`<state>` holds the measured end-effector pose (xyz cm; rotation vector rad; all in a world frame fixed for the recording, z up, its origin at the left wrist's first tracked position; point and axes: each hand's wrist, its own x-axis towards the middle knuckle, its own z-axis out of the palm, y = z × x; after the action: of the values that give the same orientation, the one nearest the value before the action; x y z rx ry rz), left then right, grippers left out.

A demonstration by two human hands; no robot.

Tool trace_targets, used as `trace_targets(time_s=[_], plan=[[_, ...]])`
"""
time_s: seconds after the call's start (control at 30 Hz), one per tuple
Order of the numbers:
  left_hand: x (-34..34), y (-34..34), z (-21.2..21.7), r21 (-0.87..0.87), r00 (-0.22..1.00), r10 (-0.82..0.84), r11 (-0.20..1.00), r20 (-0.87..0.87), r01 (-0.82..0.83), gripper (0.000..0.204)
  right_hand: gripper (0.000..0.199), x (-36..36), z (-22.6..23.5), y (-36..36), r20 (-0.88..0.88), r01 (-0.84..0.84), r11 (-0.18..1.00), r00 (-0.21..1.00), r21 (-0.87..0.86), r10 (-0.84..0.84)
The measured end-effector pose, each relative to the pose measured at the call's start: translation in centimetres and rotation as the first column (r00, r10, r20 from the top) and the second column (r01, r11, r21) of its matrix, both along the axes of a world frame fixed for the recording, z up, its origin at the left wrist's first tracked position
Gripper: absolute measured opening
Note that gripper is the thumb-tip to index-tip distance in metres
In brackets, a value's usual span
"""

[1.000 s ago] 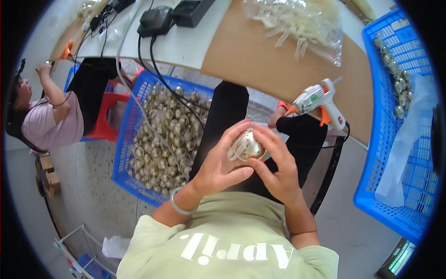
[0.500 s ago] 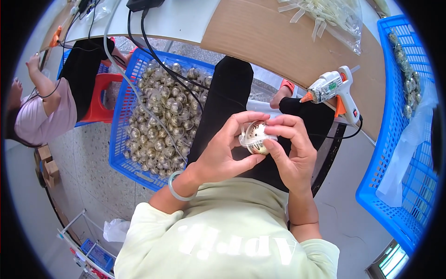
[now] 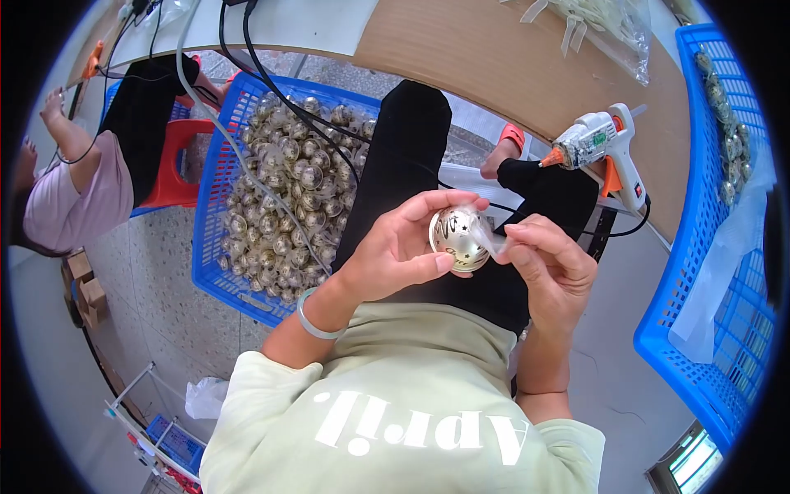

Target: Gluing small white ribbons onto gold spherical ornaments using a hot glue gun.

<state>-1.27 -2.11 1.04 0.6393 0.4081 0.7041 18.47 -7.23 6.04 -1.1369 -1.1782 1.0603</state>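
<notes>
My left hand [image 3: 393, 251] is closed round a shiny pale-gold bauble [image 3: 454, 239] with dark lettering and small stars, held above my lap. A sheer white ribbon [image 3: 489, 239] runs from the bauble's right side to my right hand [image 3: 553, 262], whose thumb and fingertips pinch its end. Part of the bauble's left side is hidden by my left fingers. Beyond my right hand, a white glue gun [image 3: 594, 142] with an orange nozzle and trigger rests at the table's edge.
A blue basket [image 3: 247, 306] of several similar baubles stands left of my legs, with cables across it. A cardboard-covered table [image 3: 461, 49] bears a bag of pale ribbon bows [image 3: 605, 29]. Another blue basket [image 3: 658, 329] is at right. Another person [image 3: 82, 189] sits at left.
My right hand has moved off the bauble to the right, drawing the ribbon out from it. The bauble's printed face now shows more, still in my left hand.
</notes>
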Motion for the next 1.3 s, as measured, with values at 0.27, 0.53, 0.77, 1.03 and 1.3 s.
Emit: trace_targets(time_s=[0.27, 0.53, 0.77, 1.03, 1.3], plan=[[-0.1, -0.6, 0.0, 0.196, 0.992, -0.021, 0.979, -0.124, 0.045, 0.07, 0.02, 1.4, 0.3, -0.2, 0.07, -0.165, 0.983, 0.983, -0.079, 0.17], [0.0, -1.1, -1.0, 0.243, 0.991, -0.002, 0.969, -0.134, 0.035, 0.035, 0.021, 1.9, 0.0, -0.8, 0.002, -0.101, 0.99, 0.995, -0.097, 0.101], [-0.2, -0.9, 0.1, 0.08, 0.982, -0.147, 0.984, -0.123, 0.157, 0.031, 0.022, 2.8, -0.5, -1.0, -0.191, -0.13, 0.985, 0.976, -0.115, 0.106], [-0.2, -0.9, -1.2, 0.014, 0.962, -0.241, 0.97, -0.131, 0.244, 0.047, 0.026, 4.0, -1.8, -1.1, -0.442, -0.185, 0.976, 0.889, -0.116, 0.116], [0.4, -1.3, -2.0, 0.158, 0.984, -0.159, 0.973, -0.079, 0.17, 0.065, 0.031, 4.5, -2.9, -1.6, -0.363, -0.052, 0.979, 0.932, -0.199, -0.024]])
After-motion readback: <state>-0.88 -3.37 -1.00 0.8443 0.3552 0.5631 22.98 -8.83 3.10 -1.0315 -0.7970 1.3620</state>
